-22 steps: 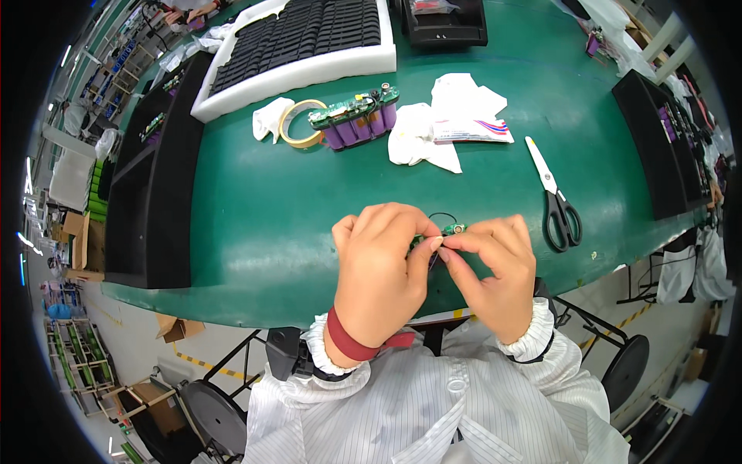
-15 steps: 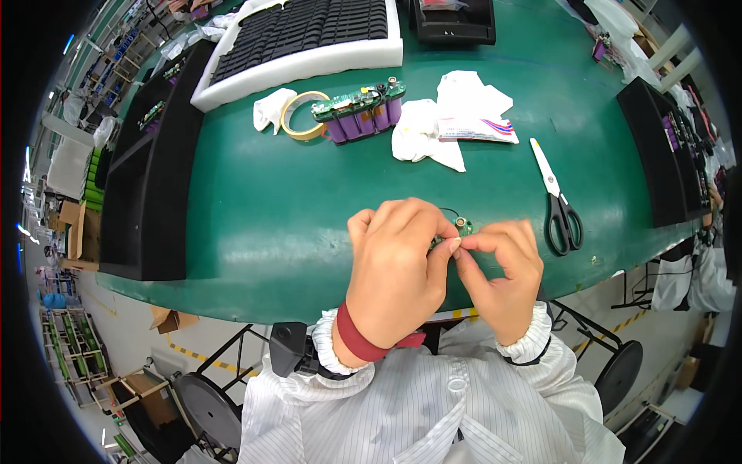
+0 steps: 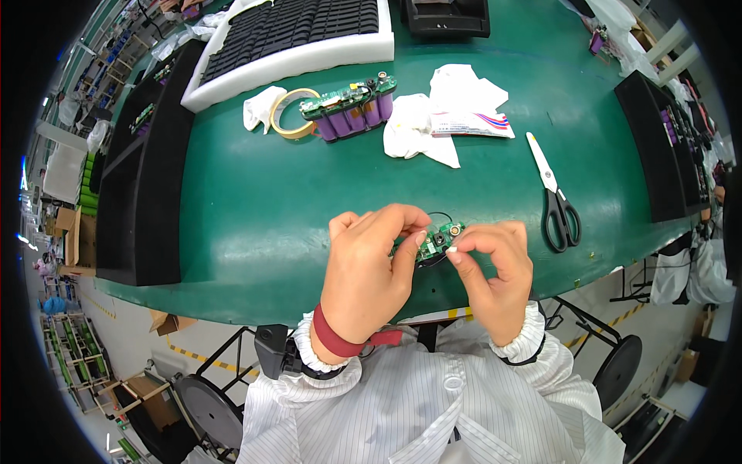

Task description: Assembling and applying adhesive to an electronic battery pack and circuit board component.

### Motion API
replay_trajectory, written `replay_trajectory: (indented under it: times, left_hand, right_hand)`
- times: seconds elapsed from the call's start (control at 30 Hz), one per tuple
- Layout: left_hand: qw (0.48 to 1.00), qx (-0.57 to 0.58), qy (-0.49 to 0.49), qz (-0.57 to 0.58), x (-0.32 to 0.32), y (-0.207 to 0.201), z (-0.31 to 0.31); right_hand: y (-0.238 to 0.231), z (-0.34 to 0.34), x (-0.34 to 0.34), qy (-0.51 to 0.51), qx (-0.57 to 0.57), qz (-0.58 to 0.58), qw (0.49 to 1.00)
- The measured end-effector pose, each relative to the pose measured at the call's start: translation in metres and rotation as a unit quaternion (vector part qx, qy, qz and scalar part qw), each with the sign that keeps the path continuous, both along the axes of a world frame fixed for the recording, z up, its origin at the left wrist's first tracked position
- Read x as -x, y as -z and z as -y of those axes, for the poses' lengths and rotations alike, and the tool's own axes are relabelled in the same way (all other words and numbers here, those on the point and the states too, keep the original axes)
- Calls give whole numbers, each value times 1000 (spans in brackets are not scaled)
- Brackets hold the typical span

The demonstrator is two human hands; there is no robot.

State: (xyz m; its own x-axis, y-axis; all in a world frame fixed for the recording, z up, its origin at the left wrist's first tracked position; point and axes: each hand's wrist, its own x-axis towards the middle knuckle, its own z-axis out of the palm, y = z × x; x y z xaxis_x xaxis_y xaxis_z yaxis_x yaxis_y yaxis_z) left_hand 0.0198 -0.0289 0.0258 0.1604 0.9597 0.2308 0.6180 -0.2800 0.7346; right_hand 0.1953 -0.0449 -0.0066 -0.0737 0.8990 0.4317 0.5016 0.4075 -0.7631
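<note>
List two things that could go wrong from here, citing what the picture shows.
1. The left hand and right hand are both close at the green circuit board; a slip might damage it.
2. A thin black wire loops out beyond the board and could snag.

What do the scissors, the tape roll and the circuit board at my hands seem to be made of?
Scissors: pale, smooth blades, perhaps bare or coated metal; black handles, probably plastic. Tape roll: smooth, pale yellow ring, likely paper or plastic film. Circuit board: green, crowded with small mounted parts, probably resin laminate.
</note>
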Motion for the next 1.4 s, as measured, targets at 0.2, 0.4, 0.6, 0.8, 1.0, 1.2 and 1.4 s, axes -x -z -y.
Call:
replay_trajectory:
  times: [0.2,0.4,0.6,0.8,1.0,1.2,1.4]
  left_hand:
    - [999,-27,14,25,-2,5,0]
    - [996,-31,17,86,1,9,4]
    - [992,-66,51,97,7,6,7]
    - [993,-57,39,98,5,12,5]
    - [988,-4,3,156,0,11,5]
    - [994,-1,-31,107,-4,10,4]
    - [993,4,-54,104,-7,8,6]
  right_hand:
    - [-2,1,6,-54,-17,43,997]
    - [-7,-7,6,-38,-9,67,997]
    - [-15,-17,-5,-114,65,22,991]
    - [-18,-23,-3,-133,73,43,987]
    - [-14,-15,5,-63,5,77,995]
    - [-8,-9,9,-5,-104,138,985]
    - [-2,-9,12,-16,-122,99,987]
